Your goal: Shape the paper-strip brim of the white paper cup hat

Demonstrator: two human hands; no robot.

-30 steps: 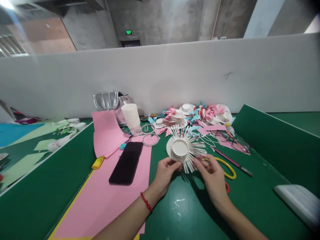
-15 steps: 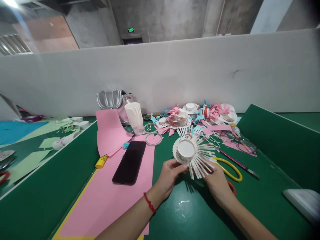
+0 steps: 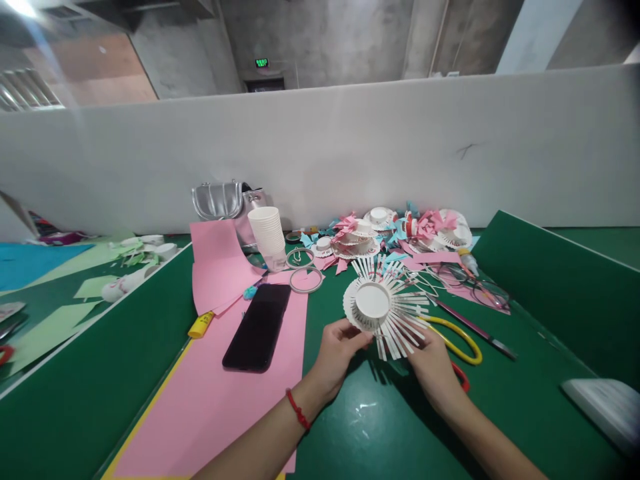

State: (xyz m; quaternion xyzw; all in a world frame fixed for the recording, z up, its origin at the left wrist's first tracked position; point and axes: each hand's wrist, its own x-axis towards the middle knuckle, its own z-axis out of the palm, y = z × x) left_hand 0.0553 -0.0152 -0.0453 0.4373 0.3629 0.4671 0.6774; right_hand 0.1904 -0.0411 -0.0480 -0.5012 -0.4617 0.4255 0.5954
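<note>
Both | left hand, right hand | apparently pinch | round fringed paper cup

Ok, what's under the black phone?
The phone lies flat on a long pink paper sheet, and that sheet rests on the green table. Whatever sits directly beneath the phone itself is covered and cannot be seen.

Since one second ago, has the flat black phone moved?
No: the black phone lies at the same place on the long pink paper sheet, near the yellow glue tube.
</note>
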